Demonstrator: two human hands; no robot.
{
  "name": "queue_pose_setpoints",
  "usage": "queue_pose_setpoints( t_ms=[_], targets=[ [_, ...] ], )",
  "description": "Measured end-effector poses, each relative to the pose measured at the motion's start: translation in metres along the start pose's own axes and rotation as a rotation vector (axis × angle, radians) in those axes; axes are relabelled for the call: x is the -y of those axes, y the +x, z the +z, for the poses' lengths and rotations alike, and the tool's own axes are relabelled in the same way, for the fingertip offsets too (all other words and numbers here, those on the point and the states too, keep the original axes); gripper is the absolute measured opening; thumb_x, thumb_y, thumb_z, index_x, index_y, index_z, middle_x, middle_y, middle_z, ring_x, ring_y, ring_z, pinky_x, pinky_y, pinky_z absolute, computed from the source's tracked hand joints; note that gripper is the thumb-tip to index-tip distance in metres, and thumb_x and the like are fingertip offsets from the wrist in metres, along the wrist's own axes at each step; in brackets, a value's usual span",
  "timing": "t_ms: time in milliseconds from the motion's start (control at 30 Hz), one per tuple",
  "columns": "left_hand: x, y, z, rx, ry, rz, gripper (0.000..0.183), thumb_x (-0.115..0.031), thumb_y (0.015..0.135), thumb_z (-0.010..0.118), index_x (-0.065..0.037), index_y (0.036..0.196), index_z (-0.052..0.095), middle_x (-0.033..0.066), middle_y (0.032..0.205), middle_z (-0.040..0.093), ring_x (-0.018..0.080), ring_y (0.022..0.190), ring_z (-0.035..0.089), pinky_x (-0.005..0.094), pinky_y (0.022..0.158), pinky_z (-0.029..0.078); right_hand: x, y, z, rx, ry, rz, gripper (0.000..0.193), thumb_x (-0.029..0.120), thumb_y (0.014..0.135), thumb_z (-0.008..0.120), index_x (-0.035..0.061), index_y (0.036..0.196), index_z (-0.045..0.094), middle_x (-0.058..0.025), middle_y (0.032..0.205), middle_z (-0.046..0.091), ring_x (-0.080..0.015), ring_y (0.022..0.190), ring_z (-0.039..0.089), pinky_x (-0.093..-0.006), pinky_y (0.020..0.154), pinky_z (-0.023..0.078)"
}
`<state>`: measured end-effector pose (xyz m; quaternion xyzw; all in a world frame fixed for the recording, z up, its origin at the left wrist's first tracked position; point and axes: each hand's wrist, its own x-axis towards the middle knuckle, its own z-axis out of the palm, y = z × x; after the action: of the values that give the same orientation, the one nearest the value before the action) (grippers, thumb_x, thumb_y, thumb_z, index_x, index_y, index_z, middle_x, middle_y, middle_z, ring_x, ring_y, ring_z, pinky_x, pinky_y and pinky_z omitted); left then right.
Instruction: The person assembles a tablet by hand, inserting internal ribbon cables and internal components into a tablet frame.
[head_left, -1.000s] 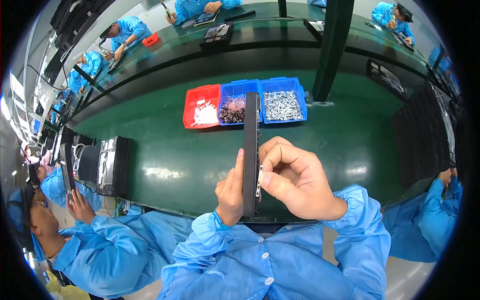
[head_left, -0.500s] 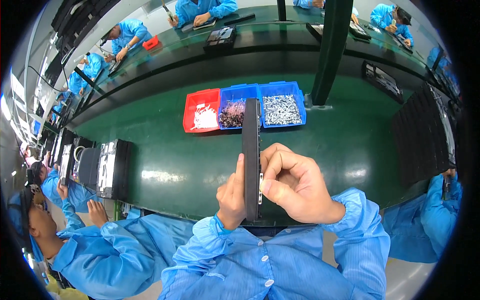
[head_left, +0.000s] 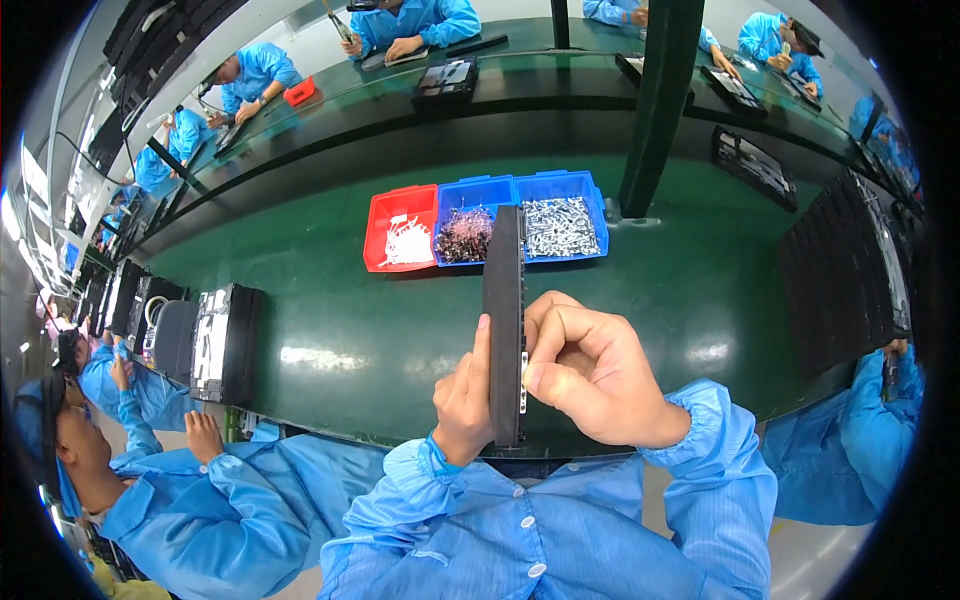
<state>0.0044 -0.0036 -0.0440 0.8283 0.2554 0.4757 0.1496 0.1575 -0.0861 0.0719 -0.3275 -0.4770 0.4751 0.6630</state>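
Note:
Upright in front of me, edge toward the camera, stands a black flat panel-like unit. My left hand grips it from the left, fingers along its dark face. On its right side, near a narrow white strip with small holes, my right hand is closed in a pinch, thumb and fingertips at the strip. Whatever sits between those fingertips is hidden. Beyond the panel are a red bin of white parts, a blue bin of dark and pinkish parts, and another blue bin of silvery, screw-like parts.
Black units are stacked at the right and left of the green table. A dark green post rises behind the bins. A co-worker in blue sits close on my left; several others work across the table.
The view has shifted slightly, with the bins a little lower in the picture. Both hands keep nearly the same hold on the panel. The left co-worker's hand has moved slightly.

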Motion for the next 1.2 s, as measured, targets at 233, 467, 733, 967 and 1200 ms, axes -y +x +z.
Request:
queue_pose_setpoints(
  t_ms=[233, 467, 733, 967, 1200],
  targets=[
    [0.001, 0.001, 0.002, -0.022, 0.041, 0.052, 0.044, -0.015, 0.07, 0.086, 0.001, 0.103, 0.063, 0.0049, 0.073, 0.065, 0.0164, 0.059, 0.064, 0.029, 0.054, 0.05, 0.002, -0.001, -0.001, -0.027, 0.015, 0.045, 0.005, -0.002, 0.086, 0.062, -0.0017, 0.084, 0.058, -0.0089, 0.099, 0.053, -0.012, 0.089, 0.054, -0.0269, 0.078, 0.046],
    [-0.012, 0.014, -0.001, -0.033, 0.075, 0.057, 0.035, -0.004, 0.067, 0.076, 0.0, 0.1, 0.064, 0.0092, 0.076, 0.064, 0.023, 0.055, 0.064, 0.0315, 0.049, 0.049, 0.003, 0.001, -0.003, -0.086, 0.115, 0.139, 0.004, -0.002, 0.089, 0.059, -0.0034, 0.093, 0.058, -0.0076, 0.092, 0.064, -0.0103, 0.087, 0.061, -0.0281, 0.079, 0.05],
    [-0.011, 0.023, -0.002, -0.009, 0.155, 0.265, 0.061, -0.011, 0.08, 0.073, 0.018, 0.13, 0.051, 0.02, 0.1, 0.07, 0.0148, 0.053, 0.059, 0.0282, 0.043, 0.047, -0.001, 0.0, 0.0, -0.106, 0.166, 0.157, 0.018, -0.005, 0.085, 0.054, 0.0032, 0.098, 0.045, -0.0046, 0.096, 0.052, -0.0092, 0.088, 0.052, -0.0276, 0.078, 0.047],
    [-0.011, 0.024, 0.002, 0.0, 0.137, 0.291, 0.064, -0.013, 0.079, 0.073, 0.016, 0.131, 0.051, 0.0224, 0.105, 0.07, 0.0153, 0.053, 0.06, 0.0289, 0.043, 0.048, -0.027, -0.021, 0.01, -0.086, 0.197, -0.132, 0.035, -0.002, 0.08, 0.055, 0.0059, 0.109, 0.037, -0.0076, 0.108, 0.04, -0.0148, 0.099, 0.042, -0.0308, 0.088, 0.037],
    [-0.02, 0.003, -0.011, -0.107, -0.585, -0.377, 0.031, -0.007, 0.091, 0.067, 0.005, 0.118, 0.059, 0.0132, 0.105, 0.067, 0.0162, 0.085, 0.066, 0.0271, 0.069, 0.053, -0.005, -0.041, -0.071, -0.473, -0.61, -0.171, 0.033, 0.013, 0.089, 0.067, -0.0009, 0.117, 0.056, -0.0059, 0.111, 0.056, -0.0081, 0.075, 0.05, -0.0232, 0.07, 0.042]
  ],
)
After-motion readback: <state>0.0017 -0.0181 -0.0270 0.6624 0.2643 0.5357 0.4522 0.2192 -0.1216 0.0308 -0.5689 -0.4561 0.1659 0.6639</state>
